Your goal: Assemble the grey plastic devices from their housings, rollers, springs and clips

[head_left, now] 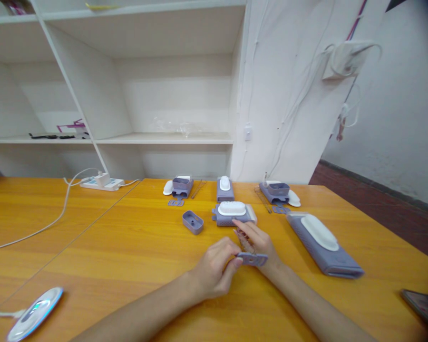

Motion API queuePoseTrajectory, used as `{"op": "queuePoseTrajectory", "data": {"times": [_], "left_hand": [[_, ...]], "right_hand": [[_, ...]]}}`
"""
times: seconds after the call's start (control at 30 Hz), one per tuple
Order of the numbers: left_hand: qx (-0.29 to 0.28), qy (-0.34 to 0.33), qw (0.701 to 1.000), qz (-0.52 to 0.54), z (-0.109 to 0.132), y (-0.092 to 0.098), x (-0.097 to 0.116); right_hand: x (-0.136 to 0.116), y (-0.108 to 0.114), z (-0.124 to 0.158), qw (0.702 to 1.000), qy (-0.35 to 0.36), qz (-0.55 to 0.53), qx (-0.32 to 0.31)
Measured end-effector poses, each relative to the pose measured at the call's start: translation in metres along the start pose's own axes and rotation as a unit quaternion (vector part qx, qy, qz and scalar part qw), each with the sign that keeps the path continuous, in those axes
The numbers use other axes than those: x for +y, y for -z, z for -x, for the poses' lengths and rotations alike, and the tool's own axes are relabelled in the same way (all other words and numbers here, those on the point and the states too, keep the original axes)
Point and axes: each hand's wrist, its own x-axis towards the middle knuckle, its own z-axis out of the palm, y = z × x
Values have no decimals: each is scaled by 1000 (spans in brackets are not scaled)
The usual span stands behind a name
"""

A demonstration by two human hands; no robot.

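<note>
My left hand (216,266) pinches one end of a flat purple-grey plastic plate (253,259) with slots in it. A coil spring (246,241) stands against that plate, with my right hand (260,243) closed around its far part. Whether the spring is hooked into the plate, I cannot tell. Just beyond my right fingertips lies a purple-grey casing (224,220) with a white bristled brush head (231,208) on top. An open purple-grey oval cup (193,222) rests to its left.
At the back are more casings (225,194), loose springs (199,189) and slotted plates (280,209). A larger brush unit (324,244) lies right. A power strip (103,182), a lit white disc (36,313) and a phone-like dark object (423,306) also lie on the table.
</note>
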Motion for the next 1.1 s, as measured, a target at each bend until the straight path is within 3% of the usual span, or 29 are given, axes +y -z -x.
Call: {"op": "queuePoseTrajectory", "data": {"times": [0.07, 0.13, 0.23, 0.3, 0.4, 0.53, 0.67, 0.83, 1.0, 1.1], "left_hand": [[29, 1, 999, -43, -1, 4, -6], [86, 46, 986, -136, -2, 10, -17], [166, 185, 915, -319, -3, 19, -37], [170, 265, 861, -399, 1, 24, -50], [120, 337, 835, -419, 10, 30, -63], [74, 368, 855, -358, 16, 32, -62], [63, 290, 901, -316, 11, 32, -46], [7, 176, 961, -212, 1, 22, -30], [3, 191, 974, -126, -10, 5, -36], [-2, 201, 973, -112, -14, 1, -39]], "right_hand": [[0, -1, 1, 999, -27, 17, 25], [-2, -1, 1, 995, -67, 38, 68], [-4, 0, -1, 986, -124, 18, 110], [-6, 1, -2, 980, -162, -39, 112], [-6, 2, -3, 960, -208, -148, 113], [-6, 1, -5, 914, -257, -276, 148], [-7, 0, -9, 891, -285, -307, 177], [-7, -2, -11, 888, -285, -318, 167], [-10, -4, -10, 900, -280, -303, 141], [-15, -4, -8, 924, -261, -245, 137]]}}
